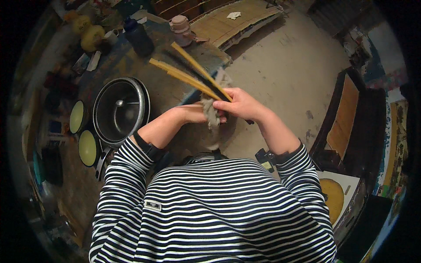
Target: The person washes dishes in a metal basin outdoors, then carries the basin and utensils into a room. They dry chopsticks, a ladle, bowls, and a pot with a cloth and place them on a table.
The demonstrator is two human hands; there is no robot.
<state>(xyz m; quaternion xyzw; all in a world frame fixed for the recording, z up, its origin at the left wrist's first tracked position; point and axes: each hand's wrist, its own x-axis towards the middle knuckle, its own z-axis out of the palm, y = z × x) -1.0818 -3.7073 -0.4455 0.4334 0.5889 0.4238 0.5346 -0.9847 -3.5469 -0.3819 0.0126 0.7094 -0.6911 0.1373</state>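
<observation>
My right hand grips a bundle of long thin sticks, which look like chopsticks. Some are yellowish and at least one is dark; they point up and to the left. A greyish-white cloth, blurred, hangs between my hands around the lower part of the bundle. My left hand is on the cloth, its fingers partly hidden behind it. To the left, on the table, sits a dark cooking pot with a long handle and a shiny rim. Two bowls with yellow-green insides stand beside it.
At the table's far end are a dark bottle, a pinkish lidded container, a mug and round yellow things. Beyond is a low bench with crumpled tissue. A box and dark furniture flank my right side.
</observation>
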